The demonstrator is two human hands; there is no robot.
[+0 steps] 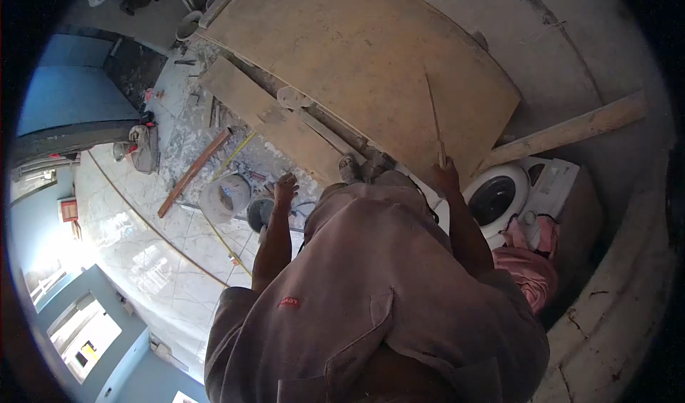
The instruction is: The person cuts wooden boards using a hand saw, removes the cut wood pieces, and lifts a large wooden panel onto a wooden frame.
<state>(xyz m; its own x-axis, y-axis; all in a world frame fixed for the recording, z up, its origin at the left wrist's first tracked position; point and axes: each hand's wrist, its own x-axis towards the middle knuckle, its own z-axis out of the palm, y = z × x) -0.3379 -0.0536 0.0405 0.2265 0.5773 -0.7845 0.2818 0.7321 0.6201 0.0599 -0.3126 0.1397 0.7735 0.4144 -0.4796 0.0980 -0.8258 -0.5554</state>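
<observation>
My right hand [447,179] is closed around the near end of a long, thin, pointed stick-like tool [434,118]. The tool lies over a large brown wooden board [342,46], and its exact kind is hard to make out. On the other side of my body, my left hand [287,187] hangs with its fingers loosely apart and nothing visible in it. Below that hand are a dark bucket [260,215] and a pale bucket [227,196]. A narrower board [264,110] lies beside the large one, close to my feet [349,167].
To the right stands a white front-loading washing machine [531,196] with pink cloth [528,271] against it. A timber beam [571,128] slants above it. Leftward, a reddish-brown plank [194,173] and a yellow strip [239,153] lie on the dusty tiled floor [143,239].
</observation>
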